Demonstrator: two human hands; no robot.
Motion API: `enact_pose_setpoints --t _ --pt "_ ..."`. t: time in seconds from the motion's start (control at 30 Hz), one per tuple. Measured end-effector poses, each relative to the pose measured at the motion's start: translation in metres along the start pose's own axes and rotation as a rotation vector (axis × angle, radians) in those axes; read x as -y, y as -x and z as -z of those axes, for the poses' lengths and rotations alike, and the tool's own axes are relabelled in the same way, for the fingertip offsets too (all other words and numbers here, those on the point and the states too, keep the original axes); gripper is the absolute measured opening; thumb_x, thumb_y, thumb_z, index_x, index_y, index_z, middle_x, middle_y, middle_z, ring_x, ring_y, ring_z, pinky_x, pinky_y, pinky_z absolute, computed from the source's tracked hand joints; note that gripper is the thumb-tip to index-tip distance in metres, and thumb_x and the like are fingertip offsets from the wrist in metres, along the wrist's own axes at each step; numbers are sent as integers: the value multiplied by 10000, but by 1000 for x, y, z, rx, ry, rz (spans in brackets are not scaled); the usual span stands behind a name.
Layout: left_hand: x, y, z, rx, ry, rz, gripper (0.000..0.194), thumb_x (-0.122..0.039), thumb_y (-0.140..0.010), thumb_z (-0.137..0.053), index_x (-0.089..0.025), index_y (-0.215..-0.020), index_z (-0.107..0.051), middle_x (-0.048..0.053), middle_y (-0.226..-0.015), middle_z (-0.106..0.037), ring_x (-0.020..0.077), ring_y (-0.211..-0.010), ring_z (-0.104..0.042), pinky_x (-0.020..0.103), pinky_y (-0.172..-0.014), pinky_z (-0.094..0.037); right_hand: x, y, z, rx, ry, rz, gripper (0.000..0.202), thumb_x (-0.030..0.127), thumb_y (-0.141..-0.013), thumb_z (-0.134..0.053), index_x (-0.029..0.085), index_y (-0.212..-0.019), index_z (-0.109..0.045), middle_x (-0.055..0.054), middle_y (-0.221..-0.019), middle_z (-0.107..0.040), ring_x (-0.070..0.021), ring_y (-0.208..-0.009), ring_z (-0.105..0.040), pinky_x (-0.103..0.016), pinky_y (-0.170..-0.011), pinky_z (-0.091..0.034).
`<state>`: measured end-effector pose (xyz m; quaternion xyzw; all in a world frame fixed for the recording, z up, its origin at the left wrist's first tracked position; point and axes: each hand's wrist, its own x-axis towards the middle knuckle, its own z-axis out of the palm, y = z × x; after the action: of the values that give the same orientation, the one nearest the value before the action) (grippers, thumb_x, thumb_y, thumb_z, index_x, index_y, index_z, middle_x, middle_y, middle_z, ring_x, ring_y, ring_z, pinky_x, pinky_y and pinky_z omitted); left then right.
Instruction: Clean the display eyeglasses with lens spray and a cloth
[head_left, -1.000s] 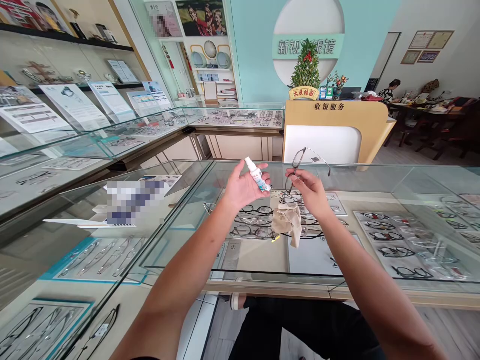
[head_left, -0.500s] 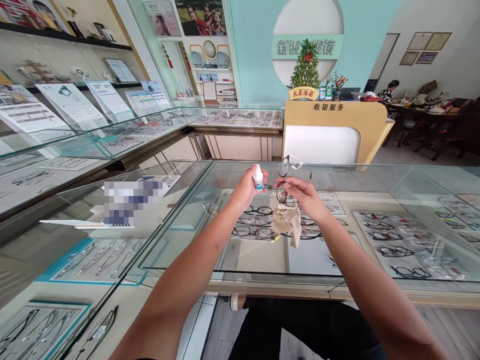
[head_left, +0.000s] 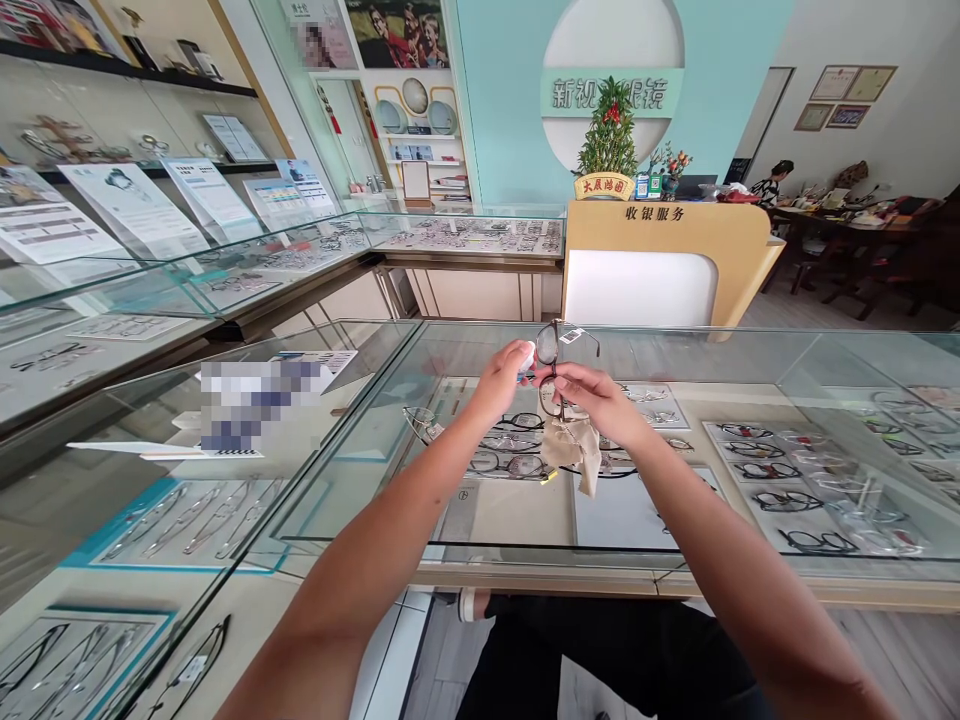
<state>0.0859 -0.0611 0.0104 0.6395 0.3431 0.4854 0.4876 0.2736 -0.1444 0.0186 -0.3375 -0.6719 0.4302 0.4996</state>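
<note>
My left hand (head_left: 505, 378) is closed round a small white spray bottle (head_left: 529, 354), its top tilted toward the glasses. My right hand (head_left: 596, 398) pinches a pair of eyeglasses (head_left: 548, 345) by the frame, held on end with one lens above the other. A small tag (head_left: 572, 337) hangs at one temple arm. Both hands are close together above the glass counter. Below the right hand a crumpled beige cloth (head_left: 574, 452) lies on the glass top.
Under the glass of the display case (head_left: 517, 510), several eyeglass frames sit in rows. A tray of glasses (head_left: 780, 490) is on the right. Papers (head_left: 262, 400) rest on the left counter. Beyond stands a wooden reception desk (head_left: 664, 240); a person (head_left: 774, 183) sits farther back right.
The glasses and my right hand have moved left, closer to the bottle. My left hand has tipped the bottle from upright toward the lenses.
</note>
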Motion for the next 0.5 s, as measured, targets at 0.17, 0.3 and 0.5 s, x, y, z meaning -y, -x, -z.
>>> enact_pose_setpoints --t 0.17,0.3,0.5 --pt "7 -4 3 13 60 -1 448 -668 -953 -599 -233 -881 -683 35 -856 -636 206 -817 -600 325 -773 -528 2 0 1 -38 -2 -13 517 744 -964 -717 281 -1158 -842 -59 -1198 -815 -227 -970 -684 -386 -896 -566" --pt "8 -3 3 30 37 40 470 -701 -900 -667 -235 -940 -714 53 -932 -672 237 -932 -634 324 -778 -536 0 -2 4 -159 -43 -22 493 726 -951 -736 289 -1156 -836 -51 -1205 -808 -199 -894 -660 -352 -812 -540" --pt "0 5 -3 150 -34 31 436 -676 -884 -686 -252 -780 -676 52 -872 -635 245 -858 -586 351 -759 -500 -3 -4 8 -267 -121 -26 513 726 -935 -750 298 -1212 -808 -54 -1234 -807 -195 -873 -665 -341 -778 -534"
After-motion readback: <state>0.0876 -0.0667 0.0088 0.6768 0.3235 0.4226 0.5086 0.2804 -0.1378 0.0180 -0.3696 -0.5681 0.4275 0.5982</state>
